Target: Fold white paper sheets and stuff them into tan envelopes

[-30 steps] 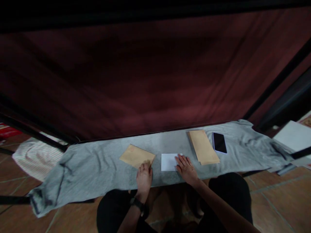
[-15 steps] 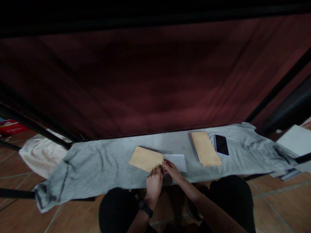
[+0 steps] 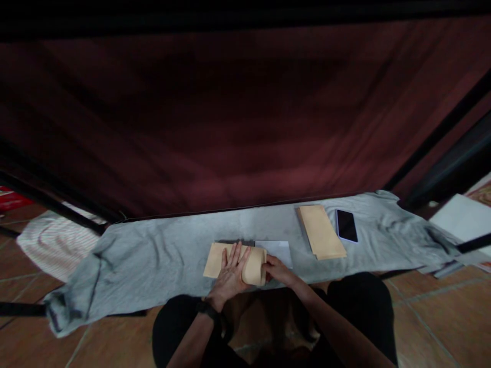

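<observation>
My left hand (image 3: pixel 231 271) lies flat with its fingers spread on a tan paper envelope (image 3: pixel 213 263). The envelope's right end curls up beside that palm. At this raised end is my right hand (image 3: pixel 276 269), its fingers closed on the edge; the fingertips are partly hidden behind the paper. A white sheet or card (image 3: pixel 278 251) lies flat just behind my right hand, its left part covered by the envelope. Further right rests a stack of tan envelopes (image 3: pixel 321 231).
A grey cloth (image 3: pixel 153 260) covers the low bench in front of my knees. A phone (image 3: pixel 347 226) lies right of the stack. A dark red panel (image 3: pixel 245 128) rises behind the bench. Striped fabric (image 3: pixel 57 243) is at the left, white boards (image 3: pixel 464 222) at the right.
My left hand has gone from closed fingers at the envelope's near right corner to lying flat across it. The envelope has turned straighter, and its right end now curls up in my right hand.
</observation>
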